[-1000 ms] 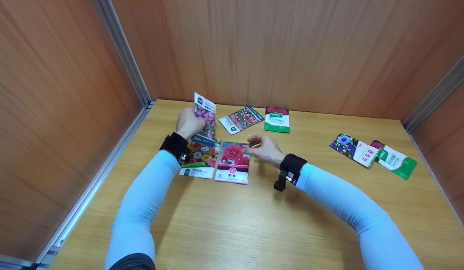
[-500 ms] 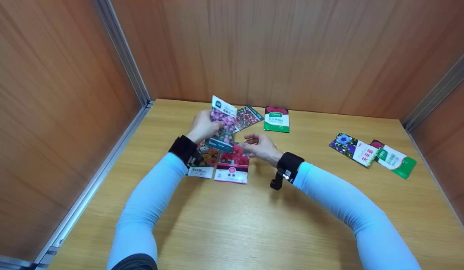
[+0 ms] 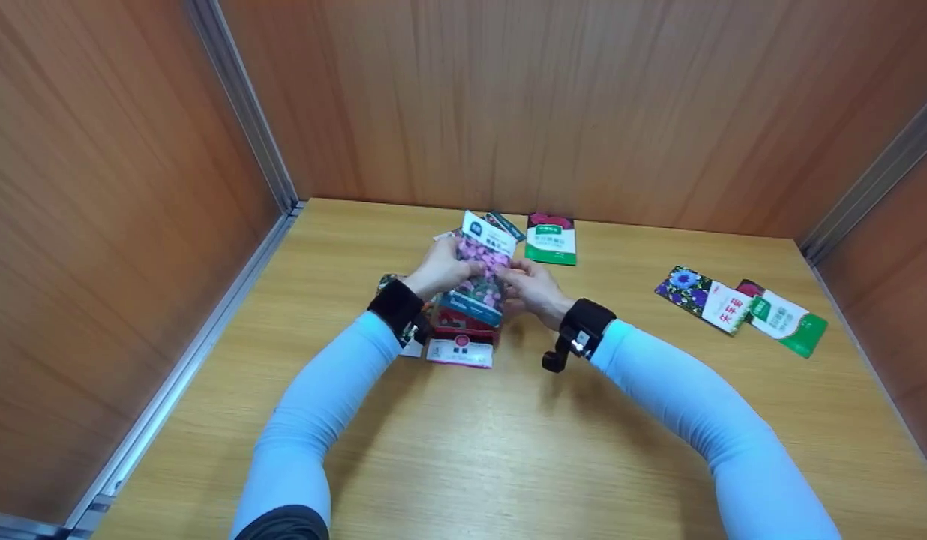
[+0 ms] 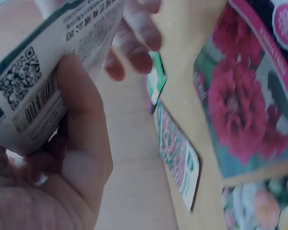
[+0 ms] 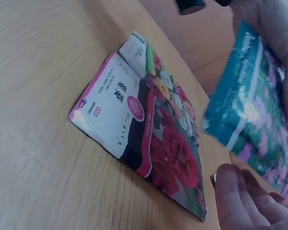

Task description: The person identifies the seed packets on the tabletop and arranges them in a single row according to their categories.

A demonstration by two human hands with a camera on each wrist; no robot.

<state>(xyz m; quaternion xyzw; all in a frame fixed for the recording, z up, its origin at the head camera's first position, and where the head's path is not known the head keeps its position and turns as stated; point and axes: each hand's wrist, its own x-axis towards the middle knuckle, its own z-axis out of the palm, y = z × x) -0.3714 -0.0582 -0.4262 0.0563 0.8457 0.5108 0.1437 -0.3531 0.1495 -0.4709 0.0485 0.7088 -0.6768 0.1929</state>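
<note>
My left hand (image 3: 441, 270) grips a seed packet (image 3: 484, 259) with pink-purple flowers, held raised and tilted above the table. In the left wrist view the thumb presses on the packet's white back, beside a QR code. My right hand (image 3: 537, 291) is at the packet's right edge; its fingers (image 5: 249, 201) are loosely bent beside the packet in the right wrist view. Below lies a seed packet with a large crimson flower (image 5: 177, 158), partly covered in the head view. Next to it is a packet with multicoloured flowers (image 5: 175, 98), mostly hidden behind my left wrist in the head view.
A small-flowered packet (image 4: 175, 158) and a green-and-white packet (image 3: 551, 241) lie near the back wall (image 3: 508, 105). On the right, a blue-flowered packet (image 3: 700, 296) overlaps another green-and-white packet (image 3: 793, 322). Wooden side panels (image 3: 118, 225) border the table (image 3: 463, 450).
My left hand has carried the pink-purple packet rightward, from over the multicoloured packet to over the crimson one, up to my right hand. The right hand has barely shifted.
</note>
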